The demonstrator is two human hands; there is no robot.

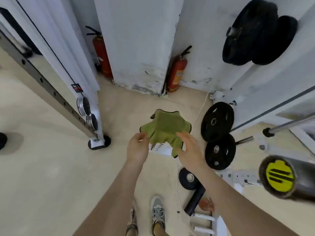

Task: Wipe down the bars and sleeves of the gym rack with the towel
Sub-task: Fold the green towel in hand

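Note:
A green towel [165, 127] with a dark edge hangs crumpled in front of me, above the floor. My left hand [138, 147] pinches its near left edge. My right hand [190, 149] is spread at the towel's right side, fingers straight, touching or just short of the cloth. A barbell sleeve [288, 177] with a yellow and black end cap sticks out at the lower right. A thinner chrome bar [291, 124] runs above it on the white rack [265, 92].
Black weight plates [217, 121] hang on pegs at the right, more [255, 31] up high. A white upright with a cable and pulleys [88, 108] stands at left. Two red fire extinguishers [176, 72] lean by the wall. My shoes [157, 215] show below.

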